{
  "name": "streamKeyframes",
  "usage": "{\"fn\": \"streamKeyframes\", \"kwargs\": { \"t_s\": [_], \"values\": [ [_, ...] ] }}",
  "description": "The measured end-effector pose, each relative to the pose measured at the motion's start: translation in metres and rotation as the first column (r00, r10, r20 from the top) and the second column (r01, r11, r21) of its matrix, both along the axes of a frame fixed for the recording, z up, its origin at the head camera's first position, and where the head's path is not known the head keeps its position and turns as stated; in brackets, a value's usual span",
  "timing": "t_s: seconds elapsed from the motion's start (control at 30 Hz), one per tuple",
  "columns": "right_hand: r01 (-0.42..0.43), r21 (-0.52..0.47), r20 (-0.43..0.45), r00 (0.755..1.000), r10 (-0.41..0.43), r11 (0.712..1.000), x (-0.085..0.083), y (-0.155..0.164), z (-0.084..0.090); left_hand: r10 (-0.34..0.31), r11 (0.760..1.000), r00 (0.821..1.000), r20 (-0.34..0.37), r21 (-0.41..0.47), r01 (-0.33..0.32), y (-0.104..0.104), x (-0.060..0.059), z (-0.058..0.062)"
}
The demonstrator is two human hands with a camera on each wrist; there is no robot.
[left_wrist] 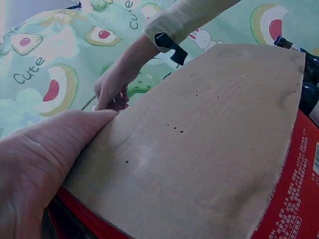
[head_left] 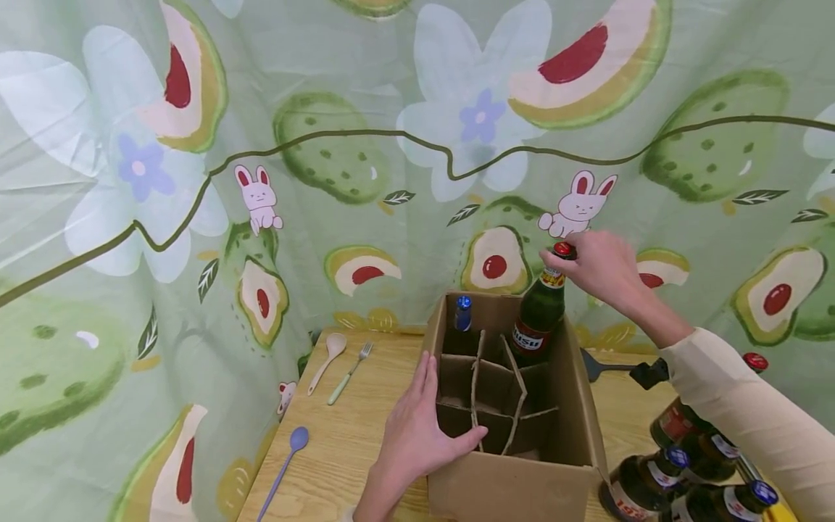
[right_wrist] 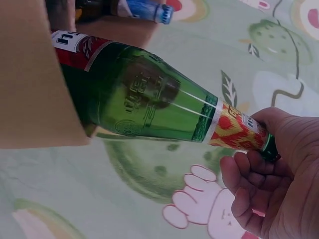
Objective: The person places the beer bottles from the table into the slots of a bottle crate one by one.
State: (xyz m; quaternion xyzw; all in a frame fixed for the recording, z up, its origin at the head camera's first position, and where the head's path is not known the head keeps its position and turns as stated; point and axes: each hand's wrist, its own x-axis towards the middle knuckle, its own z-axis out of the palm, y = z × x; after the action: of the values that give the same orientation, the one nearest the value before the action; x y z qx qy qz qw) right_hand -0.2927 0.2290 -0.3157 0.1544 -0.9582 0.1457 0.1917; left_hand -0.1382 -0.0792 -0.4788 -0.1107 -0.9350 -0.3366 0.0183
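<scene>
**Green bottle going into the back corner of the divided box**

Green bottle (head_left: 538, 319) is being held by its neck and red cap in the right hand (head_left: 603, 270), fingers curled round the top, as the right wrist view shows. It is standing partly inside the far right cell of the cardboard box (head_left: 515, 478), tilted a little, its lower half already below the rim.

The left hand (head_left: 417, 428) is resting flat on the box's left wall with straight fingers and the thumb hooked over the near edge, steadying it.

Judging from this, the step is going best if the bottle is being kept upright over its cell so its base is clearing the cardboard dividers (head_left: 496, 391), and the left hand is pressing down so the box is not sliding.

A blue-capped bottle (head_left: 462, 313) is already standing in the far left cell. More brown bottles (head_left: 678, 471) are waiting at the right of the box.

On the green bottle's red and white label only fragments are reading, something like "USH"; the neck band is orange and red. The backdrop cloth (left_wrist: 30, 74) is showing the word "Cute".
</scene>
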Motion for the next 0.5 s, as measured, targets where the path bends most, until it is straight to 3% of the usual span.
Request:
{"fn": "streamKeyframes", "kwargs": {
  "t_s": [0.33, 0.5],
  "values": [
    [-0.043, 0.007, 0.026, 0.999, 0.042, 0.999, 0.001, 0.004, -0.023, 0.001, 1.000, 1.000, -0.002, -0.004, -0.001, 0.000, 0.001, 0.001],
    [-0.053, 0.007, 0.096, 0.994, 0.052, 0.999, 0.000, 0.005, -0.039, -0.002, 1.000, 1.000, -0.006, -0.001, 0.002, 0.000, 0.001, 0.001]
  ]
}}
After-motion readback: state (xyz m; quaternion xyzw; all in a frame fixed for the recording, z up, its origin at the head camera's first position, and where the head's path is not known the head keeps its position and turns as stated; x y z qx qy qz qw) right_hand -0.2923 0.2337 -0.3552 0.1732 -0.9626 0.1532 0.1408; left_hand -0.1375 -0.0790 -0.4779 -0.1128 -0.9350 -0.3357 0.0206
